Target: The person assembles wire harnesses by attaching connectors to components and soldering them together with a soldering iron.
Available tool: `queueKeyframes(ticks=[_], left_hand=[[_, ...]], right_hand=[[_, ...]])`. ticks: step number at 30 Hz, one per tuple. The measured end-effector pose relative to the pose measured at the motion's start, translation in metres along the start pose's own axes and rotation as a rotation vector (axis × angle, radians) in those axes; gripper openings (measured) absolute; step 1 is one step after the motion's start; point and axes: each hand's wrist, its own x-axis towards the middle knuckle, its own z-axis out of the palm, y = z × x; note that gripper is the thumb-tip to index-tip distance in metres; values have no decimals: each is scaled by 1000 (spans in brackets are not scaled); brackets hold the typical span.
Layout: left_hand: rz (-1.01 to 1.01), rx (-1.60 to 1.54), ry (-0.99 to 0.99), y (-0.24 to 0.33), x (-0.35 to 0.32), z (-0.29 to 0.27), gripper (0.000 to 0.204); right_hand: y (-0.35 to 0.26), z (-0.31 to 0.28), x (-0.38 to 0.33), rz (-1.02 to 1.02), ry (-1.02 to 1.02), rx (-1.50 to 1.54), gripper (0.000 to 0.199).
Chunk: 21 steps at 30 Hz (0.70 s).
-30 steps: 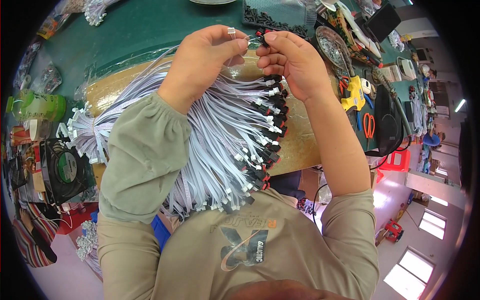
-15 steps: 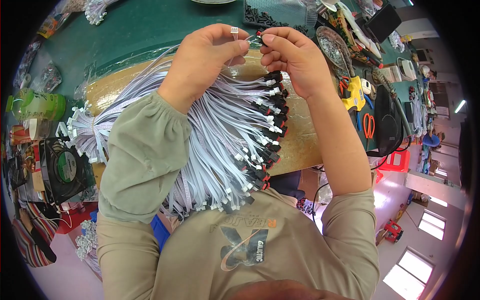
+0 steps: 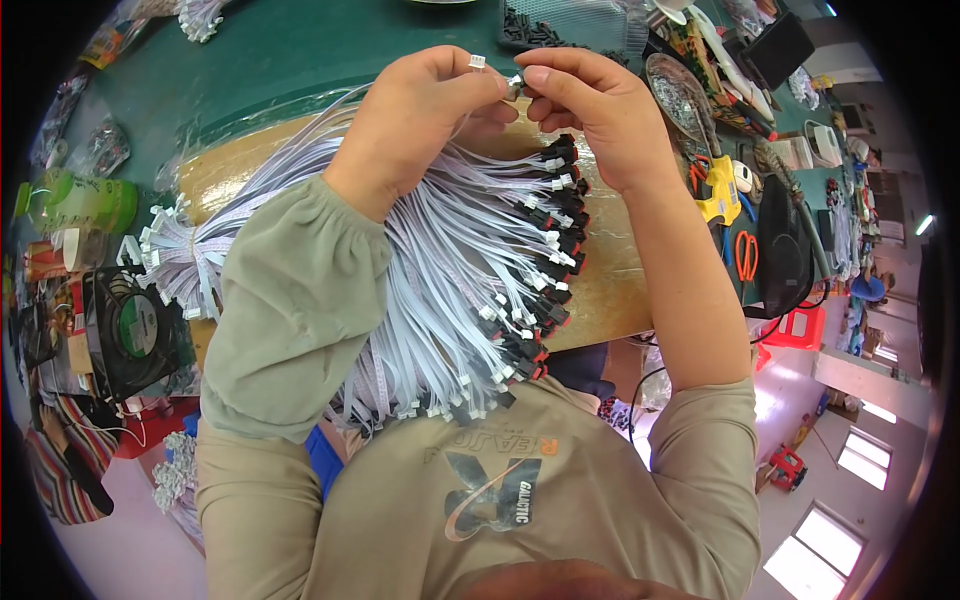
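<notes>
**Both hands pinched, fingertips close together above the cables**

Nearest, I have the left hand (image 3: 425, 110) closed in a pinch, a white connector (image 3: 477, 62) standing up at its thumb and forefinger. Facing it, the right hand (image 3: 605, 115) presses thumb and forefinger together on a small dark piece (image 3: 515, 86), too small for me to make out; its other fingers curl in. Beneath both, I see white cables (image 3: 450, 240) fanned out, with black-and-red connectors (image 3: 560, 250) along their right edge. They lie across a brown board (image 3: 612, 275) on a green table (image 3: 290, 60). Right of the board I spot a yellow tool (image 3: 718, 192) near an orange-handled tool (image 3: 746, 256); on my left, a black fan (image 3: 135, 325) and a green bottle (image 3: 85, 200). Beyond the hands sits a clear tray (image 3: 630, 30) with black bits. Farthest off, bright windows (image 3: 865, 458).
</notes>
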Motion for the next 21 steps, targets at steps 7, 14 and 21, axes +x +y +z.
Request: queueKeyframes(ticks=[7,14,21], left_hand=[[-7,-9,9,3,-1,-2,15],[-5,-40,-2,1,-1,-4,15],[-32,-49,0,-1,2,-4,14]], right_hand=[[-1,4,3,-59,-31,-83,24],[-1,6,4,-72,-29,-122,27],[-10,-1,-10,-39,127,-102,35]])
